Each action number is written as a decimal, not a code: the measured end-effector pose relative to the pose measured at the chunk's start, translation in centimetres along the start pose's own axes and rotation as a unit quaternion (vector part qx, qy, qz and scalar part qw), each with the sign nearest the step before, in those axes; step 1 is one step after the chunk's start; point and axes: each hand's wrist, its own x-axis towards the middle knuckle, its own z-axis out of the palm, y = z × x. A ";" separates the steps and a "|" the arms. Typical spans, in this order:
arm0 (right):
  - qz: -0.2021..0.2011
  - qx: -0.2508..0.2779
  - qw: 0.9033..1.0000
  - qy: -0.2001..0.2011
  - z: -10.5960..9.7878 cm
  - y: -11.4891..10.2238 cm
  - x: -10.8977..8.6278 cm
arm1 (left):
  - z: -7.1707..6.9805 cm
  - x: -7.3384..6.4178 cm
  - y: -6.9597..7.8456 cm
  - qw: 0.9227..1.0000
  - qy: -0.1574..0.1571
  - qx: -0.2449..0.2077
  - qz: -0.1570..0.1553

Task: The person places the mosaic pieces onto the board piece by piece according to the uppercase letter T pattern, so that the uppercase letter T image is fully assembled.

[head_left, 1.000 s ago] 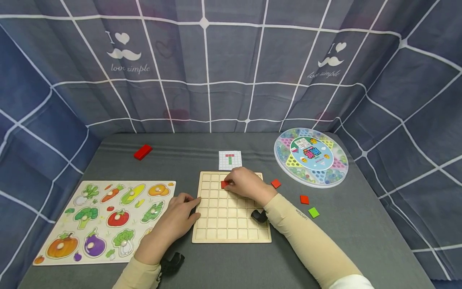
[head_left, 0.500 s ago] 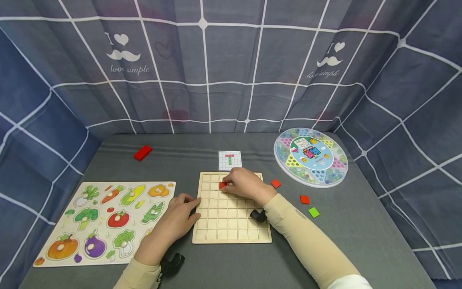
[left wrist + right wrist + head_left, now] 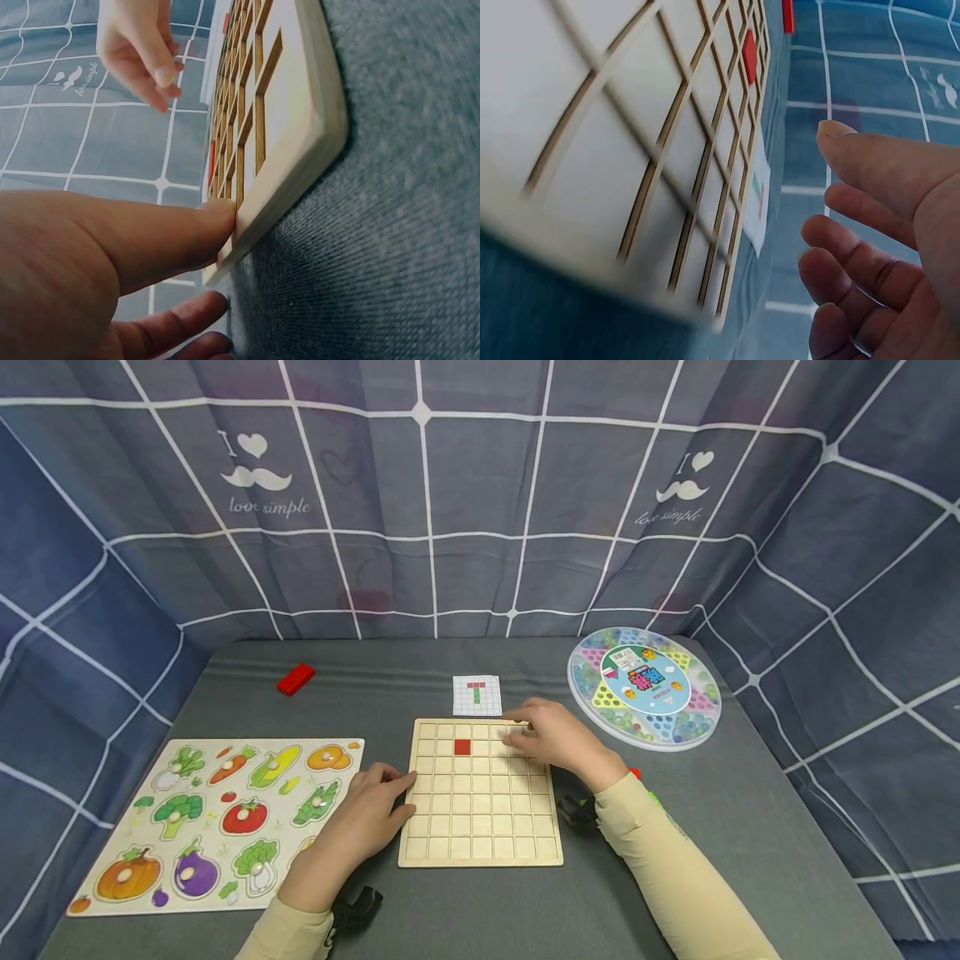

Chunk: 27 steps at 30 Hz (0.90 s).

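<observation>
A pale wooden grid board point(image 3: 480, 827) lies in the middle of the grey table. One red square tile point(image 3: 462, 747) sits in a cell of its second row from the back. My left hand point(image 3: 366, 810) touches the board's left edge, and in the left wrist view its thumb point(image 3: 165, 232) presses on the rim. Over the board's back right corner hovers my right hand point(image 3: 562, 739), fingers loosely bent and holding nothing, as the right wrist view shows. Behind the board lies a small pattern card point(image 3: 477, 695) with a red and green T.
A vegetable puzzle board point(image 3: 255, 760) lies left, a red block point(image 3: 296, 679) behind it. The round game board point(image 3: 645, 689) is at the back right. Parts of a red tile point(image 3: 635, 772) and a green tile point(image 3: 655, 797) peek past my right sleeve. A grid-patterned curtain point(image 3: 480, 510) surrounds the table.
My right hand has let go of the red tile, which now lies in the grid, and has moved right. Its arm now covers the loose tiles. The left hand stays put.
</observation>
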 end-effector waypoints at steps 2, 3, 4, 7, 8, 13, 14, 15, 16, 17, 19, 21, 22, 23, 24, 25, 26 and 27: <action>0.010 0.000 1.000 0.002 -0.2 0.7 -0.7 | 0.0 0.0 0.0 1.000 0.001 0.000 0.002; 0.016 -0.001 1.000 0.003 -0.3 1.1 -1.0 | 0.0 0.0 0.0 1.000 0.001 0.001 0.004; 0.023 -0.004 1.000 0.006 -0.4 1.5 -1.3 | 0.1 0.0 0.0 1.000 0.000 0.002 0.005; 0.036 -0.004 0.999 0.015 -0.8 2.5 -2.3 | 0.1 0.0 -0.1 1.000 0.001 0.003 0.006; 0.042 -0.003 0.999 0.018 -1.0 2.8 -2.7 | 0.1 0.0 -0.1 1.000 0.001 0.002 0.005; 0.062 0.001 0.998 0.025 -1.7 4.4 -4.5 | 0.0 0.0 0.0 1.000 0.003 -0.003 0.001; 0.068 0.001 0.997 0.025 -1.8 4.6 -4.8 | 0.0 0.0 0.0 1.000 0.003 -0.003 0.001; 0.074 -0.003 0.997 0.026 -1.9 4.9 -5.1 | 0.0 0.0 0.0 1.000 0.003 -0.004 0.001; 0.079 -0.006 0.996 0.028 -2.0 5.2 -5.4 | 0.0 0.0 0.0 1.000 0.003 -0.003 0.002; 0.087 -0.009 0.996 0.028 -2.0 5.4 -5.7 | 0.0 0.0 0.0 1.000 0.003 -0.003 0.002; 0.096 -0.015 0.995 0.029 -2.0 5.9 -6.2 | 0.0 0.0 0.0 1.000 0.002 -0.001 0.004; 0.097 -0.018 0.995 0.029 -2.0 6.3 -6.5 | 0.0 0.0 0.0 1.000 0.001 0.000 0.004; 0.098 -0.018 0.995 0.029 -1.9 6.5 -6.6 | 0.0 0.0 0.0 1.000 0.002 0.001 0.004; 0.098 -0.019 0.995 0.029 -1.8 6.6 -6.7 | 0.0 0.0 0.0 1.000 0.002 0.001 0.004; 0.097 -0.022 0.995 0.029 -1.8 6.7 -6.7 | 0.0 0.0 0.0 1.000 0.002 0.000 0.004; 0.098 -0.024 0.995 0.028 -1.7 6.8 -6.7 | 0.0 0.0 0.0 1.000 0.002 -0.001 0.004; 0.098 -0.027 0.995 0.025 -1.6 6.9 -6.7 | 0.1 0.0 0.0 1.000 0.003 -0.001 0.004; 0.098 -0.028 0.995 0.023 -1.6 6.9 -6.6 | 0.1 0.0 -0.1 1.000 0.003 -0.002 0.005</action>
